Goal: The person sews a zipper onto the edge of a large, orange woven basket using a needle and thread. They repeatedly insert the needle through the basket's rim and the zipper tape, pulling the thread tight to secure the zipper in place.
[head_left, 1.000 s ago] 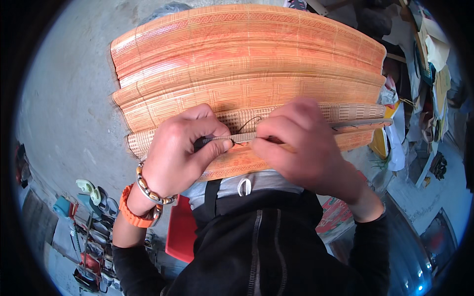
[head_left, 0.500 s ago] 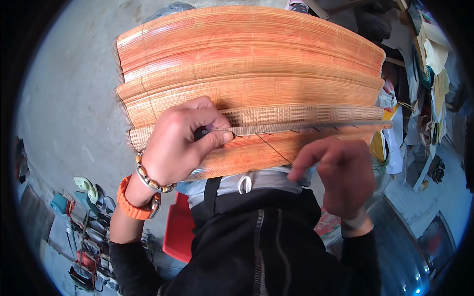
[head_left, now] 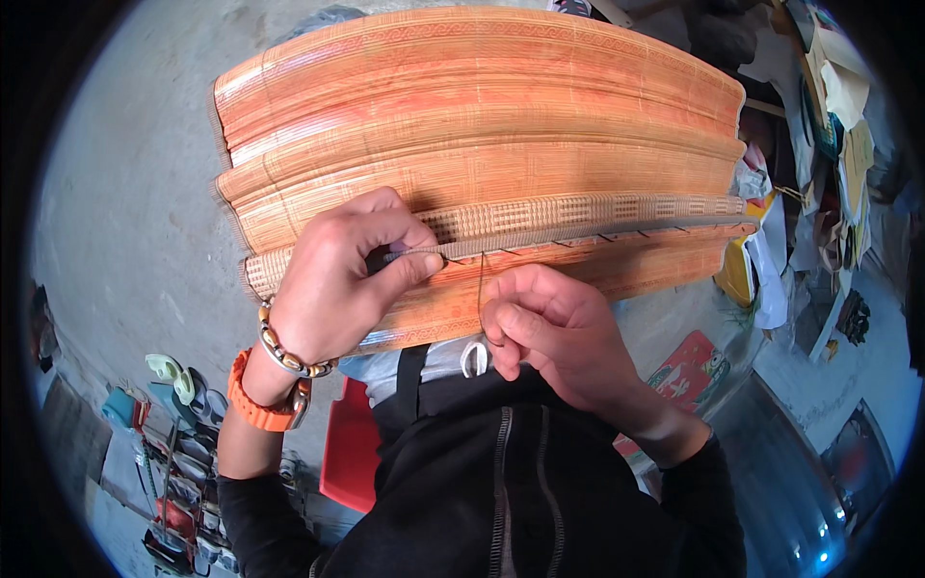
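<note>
A large orange-brown woven mat (head_left: 462, 87) spreads in folds across and beyond my lap. Along its raised near fold runs a bound edge (head_left: 540, 239) with a row of dark slanted stitches. My left hand (head_left: 356, 255) pinches this edge between thumb and fingers at the left part of the seam. Just right of it, a dark thread (head_left: 482, 279) comes out of the edge and runs down to my right hand (head_left: 549, 332). The right fingers are closed on the thread below the fold; whether a needle is among them cannot be made out.
A red plastic seat (head_left: 349, 448) shows under me. Shoes and slippers (head_left: 183, 453) crowd the floor at lower left. Papers and bags (head_left: 766, 260) lie at the right, near a curved shiny sheet (head_left: 780, 482). Grey concrete floor (head_left: 135, 212) extends at the left.
My right hand has moved left and inward, close to the seam, and the thread now hangs almost straight down instead of slanting right. My left hand keeps its pinch on the edge.
</note>
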A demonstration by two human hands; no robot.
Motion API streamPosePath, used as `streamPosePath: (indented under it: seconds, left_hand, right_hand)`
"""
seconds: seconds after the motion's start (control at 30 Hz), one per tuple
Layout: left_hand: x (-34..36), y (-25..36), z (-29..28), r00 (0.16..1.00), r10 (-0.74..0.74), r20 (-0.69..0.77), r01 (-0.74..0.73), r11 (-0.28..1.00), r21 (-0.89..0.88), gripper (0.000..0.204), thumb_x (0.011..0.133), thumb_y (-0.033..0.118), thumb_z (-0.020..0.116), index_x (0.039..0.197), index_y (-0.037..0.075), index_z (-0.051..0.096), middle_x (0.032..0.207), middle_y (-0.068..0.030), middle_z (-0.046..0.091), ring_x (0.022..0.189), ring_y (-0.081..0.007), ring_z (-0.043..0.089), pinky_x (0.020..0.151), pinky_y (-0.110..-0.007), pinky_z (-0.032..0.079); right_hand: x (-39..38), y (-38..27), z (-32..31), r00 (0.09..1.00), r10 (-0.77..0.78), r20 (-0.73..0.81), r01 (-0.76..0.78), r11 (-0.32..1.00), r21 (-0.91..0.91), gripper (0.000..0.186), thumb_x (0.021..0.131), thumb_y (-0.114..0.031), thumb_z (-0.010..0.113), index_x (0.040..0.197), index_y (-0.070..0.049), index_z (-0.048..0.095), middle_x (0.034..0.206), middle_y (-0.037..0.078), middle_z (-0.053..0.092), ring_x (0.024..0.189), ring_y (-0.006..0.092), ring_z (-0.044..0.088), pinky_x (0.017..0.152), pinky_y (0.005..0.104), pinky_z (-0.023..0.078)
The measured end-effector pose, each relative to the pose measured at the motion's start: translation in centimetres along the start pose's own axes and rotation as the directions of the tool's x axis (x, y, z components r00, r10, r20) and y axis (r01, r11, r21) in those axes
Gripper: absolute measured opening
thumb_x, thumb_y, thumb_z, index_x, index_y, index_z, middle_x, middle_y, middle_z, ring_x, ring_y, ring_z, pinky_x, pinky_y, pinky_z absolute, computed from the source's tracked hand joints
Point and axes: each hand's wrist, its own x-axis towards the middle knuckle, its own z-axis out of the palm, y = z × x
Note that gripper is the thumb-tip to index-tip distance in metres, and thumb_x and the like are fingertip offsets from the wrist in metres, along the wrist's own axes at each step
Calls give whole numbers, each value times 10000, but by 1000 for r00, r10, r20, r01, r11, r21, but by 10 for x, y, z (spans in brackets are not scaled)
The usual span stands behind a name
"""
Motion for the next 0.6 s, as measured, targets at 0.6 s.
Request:
streamPosePath:
  seconds: [0.6]
  left_hand:
    - [-4,2,2,998,51,-22,-51,999,20,100,771,58,734,814,4,662,765,-99,601,680,-267,597,621,-328,462]
  right_hand:
    - [2,4,9,995,45,-91,-35,994,106,179,1001,-164,506,932,-7,561,772,54,575,506,77,452,456,237,357]
